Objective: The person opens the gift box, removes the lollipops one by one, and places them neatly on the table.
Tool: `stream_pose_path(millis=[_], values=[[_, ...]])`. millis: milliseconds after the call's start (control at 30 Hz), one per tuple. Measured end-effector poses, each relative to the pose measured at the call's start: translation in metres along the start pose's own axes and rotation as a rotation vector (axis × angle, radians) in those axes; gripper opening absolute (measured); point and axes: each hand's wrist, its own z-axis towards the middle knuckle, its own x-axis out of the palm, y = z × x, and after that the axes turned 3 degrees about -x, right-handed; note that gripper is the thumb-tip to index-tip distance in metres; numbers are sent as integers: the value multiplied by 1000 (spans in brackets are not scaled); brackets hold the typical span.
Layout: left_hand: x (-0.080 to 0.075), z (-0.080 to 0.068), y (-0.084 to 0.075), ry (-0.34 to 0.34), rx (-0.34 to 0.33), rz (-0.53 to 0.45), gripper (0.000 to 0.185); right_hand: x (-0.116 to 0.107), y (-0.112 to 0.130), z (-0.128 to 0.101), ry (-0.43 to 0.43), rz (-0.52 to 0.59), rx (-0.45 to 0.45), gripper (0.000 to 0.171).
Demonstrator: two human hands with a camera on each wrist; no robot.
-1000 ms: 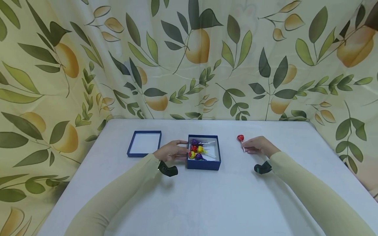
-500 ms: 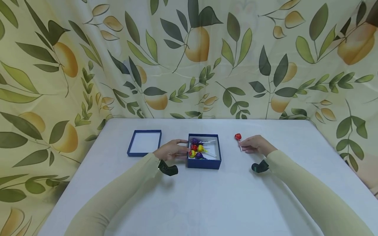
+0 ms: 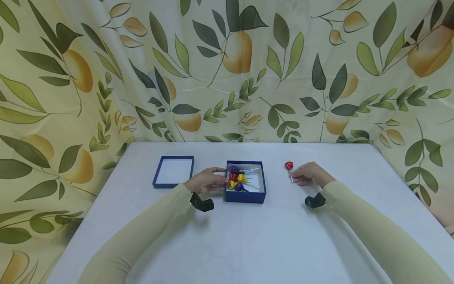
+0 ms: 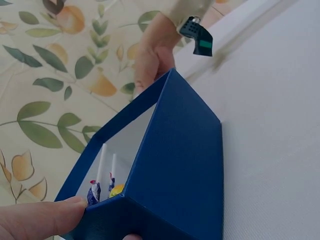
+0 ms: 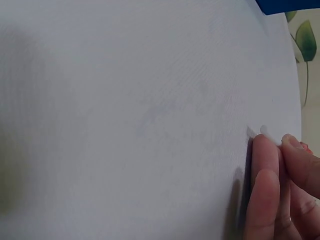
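My left hand (image 3: 207,181) holds the blue box (image 3: 245,197) at its left wall. In the left wrist view the thumb (image 4: 55,215) lies at the box's rim, and another fingertip shows lower on the outside. Several wrapped lollipops (image 3: 233,177), purple, red and yellow, lie in the box with their sticks pointing right. To the right of the box, my right hand (image 3: 308,173) pinches the white stick of a red-wrapped lollipop (image 3: 289,165), whose head points away from me. In the right wrist view, the stick's end pokes out between thumb and fingers, close over the table.
A blue-edged, white-lined box lid (image 3: 173,171) lies inside up, left of the box. Everything rests on a white-covered table (image 3: 241,244). A leaf-and-fruit patterned curtain (image 3: 227,90) hangs right behind the table's far edge.
My right hand with the red lollipop has shifted slightly left, then back right. The left hand and the box have stayed in place.
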Motion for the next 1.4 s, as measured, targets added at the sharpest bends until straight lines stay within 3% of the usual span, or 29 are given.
stream_pose_path(millis=[200, 400, 833, 1033, 1267, 1400], values=[[0, 1, 0, -7, -3, 0, 56, -3, -6, -6, -19, -14, -6, 37], [1, 2, 0, -19, -5, 3, 57, -6, -12, -10, 14, 34, -27, 47], [2, -2, -3, -14, -5, 11, 56, -9, -13, -14, 43, 104, -8, 44], [2, -1, -1, -15, -9, 1, 56, -17, -15, -18, 120, 122, -28, 39], [1, -1, -1, -6, -5, 4, 56, -35, -21, -20, 238, 212, -37, 19], [1, -2, -2, -6, -3, 3, 56, -44, -19, -26, 301, 223, -62, 23]])
